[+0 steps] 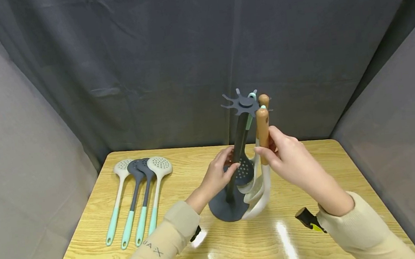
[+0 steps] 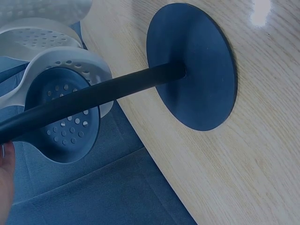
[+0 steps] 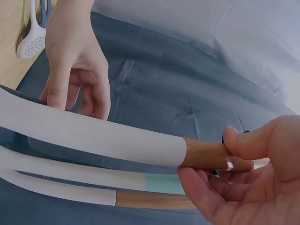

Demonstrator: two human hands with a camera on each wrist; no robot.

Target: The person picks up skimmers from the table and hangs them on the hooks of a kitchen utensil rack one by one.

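A dark utensil stand with a round base [image 1: 226, 208] [image 2: 197, 70], black pole [image 1: 237, 151] [image 2: 93, 101] and slotted top [image 1: 243, 103] stands mid-table. My left hand [image 1: 222, 169] [image 3: 77, 65] grips the pole. My right hand [image 1: 285, 155] [image 3: 234, 178] pinches the wooden handle [image 1: 262, 128] [image 3: 206, 155] of a white utensil [image 1: 261, 197] [image 3: 89, 133] hanging beside the stand. Another wooden-handled white utensil [image 3: 61, 186] and a dark perforated skimmer [image 1: 244, 171] [image 2: 61, 124] hang there too.
Several skimmers with teal handles [image 1: 136, 200] lie side by side on the left of the wooden table [image 1: 242, 248]. A black and yellow object [image 1: 310, 220] lies by my right sleeve. Grey curtains enclose the table on three sides.
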